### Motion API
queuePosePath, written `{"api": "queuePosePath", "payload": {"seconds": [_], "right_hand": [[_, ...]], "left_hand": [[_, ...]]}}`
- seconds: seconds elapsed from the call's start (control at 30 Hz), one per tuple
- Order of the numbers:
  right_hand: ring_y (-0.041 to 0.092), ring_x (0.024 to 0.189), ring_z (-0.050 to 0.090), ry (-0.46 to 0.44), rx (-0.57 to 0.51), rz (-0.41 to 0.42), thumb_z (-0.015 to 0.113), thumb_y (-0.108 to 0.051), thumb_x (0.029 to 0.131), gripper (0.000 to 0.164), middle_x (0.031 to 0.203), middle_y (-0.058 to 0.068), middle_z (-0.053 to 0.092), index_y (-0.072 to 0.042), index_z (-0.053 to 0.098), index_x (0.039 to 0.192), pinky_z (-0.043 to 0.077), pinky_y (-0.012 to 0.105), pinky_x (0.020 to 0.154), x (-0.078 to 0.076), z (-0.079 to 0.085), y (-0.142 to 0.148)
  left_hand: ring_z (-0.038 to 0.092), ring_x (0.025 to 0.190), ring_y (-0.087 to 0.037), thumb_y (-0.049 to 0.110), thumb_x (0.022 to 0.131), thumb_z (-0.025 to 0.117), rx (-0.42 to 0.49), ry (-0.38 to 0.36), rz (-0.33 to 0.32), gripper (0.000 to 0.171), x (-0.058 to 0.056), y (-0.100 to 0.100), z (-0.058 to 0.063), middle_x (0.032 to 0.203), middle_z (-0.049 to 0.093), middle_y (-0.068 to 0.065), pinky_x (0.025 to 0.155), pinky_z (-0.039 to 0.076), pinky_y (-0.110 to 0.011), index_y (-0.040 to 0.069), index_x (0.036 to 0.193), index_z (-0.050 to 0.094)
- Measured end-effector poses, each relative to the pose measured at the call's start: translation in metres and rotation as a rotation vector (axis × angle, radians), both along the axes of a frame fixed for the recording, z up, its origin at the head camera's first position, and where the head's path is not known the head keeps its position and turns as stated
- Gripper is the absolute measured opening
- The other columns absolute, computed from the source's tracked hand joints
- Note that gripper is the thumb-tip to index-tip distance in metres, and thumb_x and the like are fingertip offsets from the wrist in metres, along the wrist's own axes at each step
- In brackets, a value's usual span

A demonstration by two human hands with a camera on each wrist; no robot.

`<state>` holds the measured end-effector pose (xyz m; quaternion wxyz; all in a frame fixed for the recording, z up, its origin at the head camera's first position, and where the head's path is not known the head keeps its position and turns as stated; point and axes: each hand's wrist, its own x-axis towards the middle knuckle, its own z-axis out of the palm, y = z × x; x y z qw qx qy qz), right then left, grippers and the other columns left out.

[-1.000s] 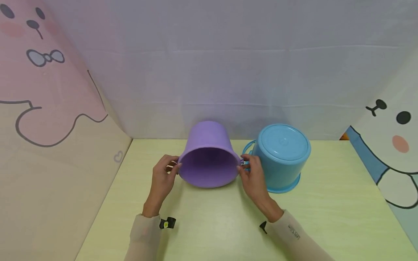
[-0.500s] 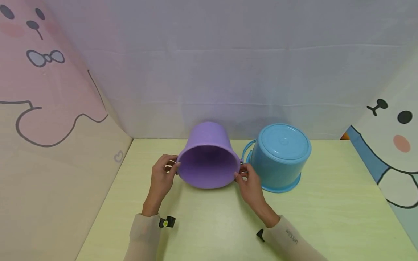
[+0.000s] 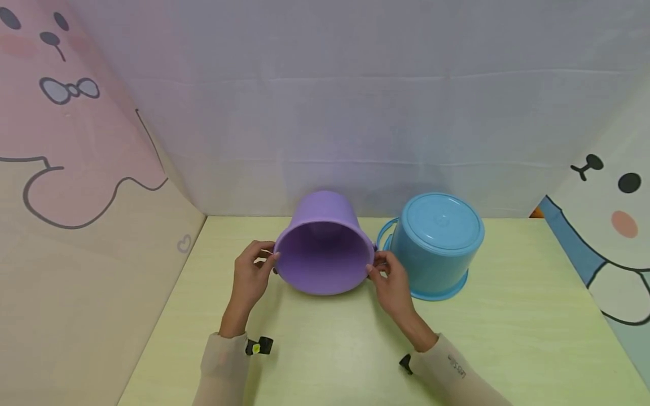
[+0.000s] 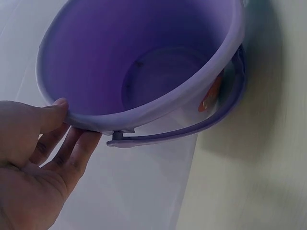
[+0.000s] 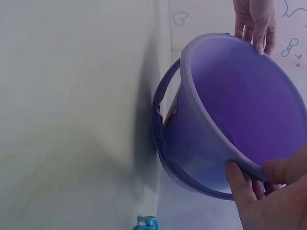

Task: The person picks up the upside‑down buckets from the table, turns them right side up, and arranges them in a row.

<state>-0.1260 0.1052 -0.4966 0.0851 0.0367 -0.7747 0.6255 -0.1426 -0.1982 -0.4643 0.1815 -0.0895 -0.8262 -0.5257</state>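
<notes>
A purple bucket (image 3: 325,265) is tipped with its mouth toward me, near the back of the table. My left hand (image 3: 251,275) pinches its rim on the left, thumb at the inner edge and fingers behind. On the opposite side of the rim, my right hand (image 3: 393,285) pinches in the same way. The bucket's handle (image 4: 192,132) hangs beneath it in the left wrist view. Close to my right hand, a blue bucket (image 3: 439,242) stands upside down, base up, its handle (image 3: 384,231) sticking out to the left.
The pale yellow-green table (image 3: 325,349) ends at a white cloth backdrop (image 3: 325,113) just behind the buckets. Printed cartoon panels flank it: the left panel (image 3: 91,282) and the right panel (image 3: 604,237). Table surface extends in front of both buckets.
My right hand has slid a little down the purple bucket's rim from beside the blue handle. The purple bucket's mouth has tilted slightly more upward. The blue bucket stays put.
</notes>
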Motion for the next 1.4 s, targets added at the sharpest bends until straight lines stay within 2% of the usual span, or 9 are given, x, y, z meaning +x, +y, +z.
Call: {"api": "queuePosePath", "payload": {"seconds": [0.1,0.23,0.3,0.5,0.67,0.93,1.13,1.4], "right_hand": [[0.030,0.089,0.069,0.009,-0.001,-0.004,0.066,0.010,0.099,0.022,0.107,0.023,0.066,0.009,0.061,0.120,0.061,0.020,0.076,-0.001,0.004,0.001],[0.030,0.088,0.069,0.027,-0.016,-0.006,0.067,0.010,0.098,0.022,0.106,0.024,0.066,0.009,0.062,0.120,0.066,0.031,0.076,-0.003,0.007,0.003],[0.030,0.087,0.068,0.039,-0.023,-0.010,0.068,0.011,0.098,0.022,0.105,0.024,0.066,0.010,0.063,0.120,0.066,0.033,0.075,-0.004,0.009,0.003],[0.030,0.086,0.069,0.068,-0.038,-0.013,0.069,0.010,0.098,0.023,0.102,0.024,0.067,0.010,0.065,0.120,0.064,0.025,0.072,-0.007,0.015,0.004],[0.030,0.086,0.069,0.074,-0.040,-0.010,0.069,0.008,0.098,0.023,0.102,0.024,0.068,0.009,0.066,0.121,0.065,0.028,0.073,-0.008,0.020,0.003],[0.025,0.087,0.068,0.074,-0.041,0.001,0.069,0.007,0.098,0.026,0.104,0.024,0.068,0.010,0.066,0.124,0.064,0.027,0.072,-0.011,0.030,0.002],[0.018,0.085,0.066,0.081,-0.046,0.000,0.070,0.009,0.097,0.029,0.103,0.025,0.067,0.010,0.067,0.125,0.060,0.019,0.069,-0.015,0.035,0.004],[0.014,0.082,0.067,0.102,-0.071,0.018,0.068,0.008,0.099,0.027,0.103,0.025,0.068,0.010,0.067,0.126,0.063,0.023,0.070,-0.021,0.040,0.007]], "left_hand": [[0.070,0.086,-0.024,-0.007,0.095,0.073,0.016,-0.012,-0.003,0.018,0.000,0.000,0.001,0.102,0.069,-0.017,0.065,0.060,-0.020,-0.003,0.112,0.074],[0.069,0.086,-0.018,-0.007,0.095,0.073,0.036,-0.032,-0.011,0.018,0.001,-0.001,0.001,0.102,0.069,-0.018,0.067,0.060,-0.018,-0.004,0.113,0.073],[0.069,0.085,-0.014,-0.008,0.096,0.072,0.048,-0.048,-0.018,0.019,0.001,-0.002,0.002,0.102,0.068,-0.019,0.069,0.062,-0.019,-0.005,0.114,0.073],[0.068,0.085,-0.007,-0.010,0.096,0.071,0.079,-0.096,-0.029,0.020,0.003,-0.005,0.006,0.104,0.067,-0.022,0.072,0.064,-0.021,-0.008,0.116,0.071],[0.069,0.084,-0.006,-0.012,0.095,0.071,0.115,-0.140,-0.044,0.022,0.002,-0.007,0.010,0.105,0.067,-0.025,0.073,0.064,-0.022,-0.010,0.117,0.070],[0.068,0.081,-0.005,-0.009,0.096,0.071,0.160,-0.210,-0.025,0.022,0.002,-0.010,0.017,0.105,0.067,-0.025,0.071,0.064,-0.023,-0.010,0.118,0.070],[0.069,0.081,-0.006,-0.008,0.097,0.071,0.197,-0.233,-0.030,0.023,0.002,-0.010,0.019,0.104,0.066,-0.021,0.071,0.065,-0.025,-0.011,0.120,0.069],[0.070,0.079,-0.006,-0.008,0.098,0.070,0.257,-0.263,-0.053,0.023,0.002,-0.010,0.023,0.100,0.065,-0.010,0.069,0.066,-0.028,-0.013,0.120,0.067]]}}
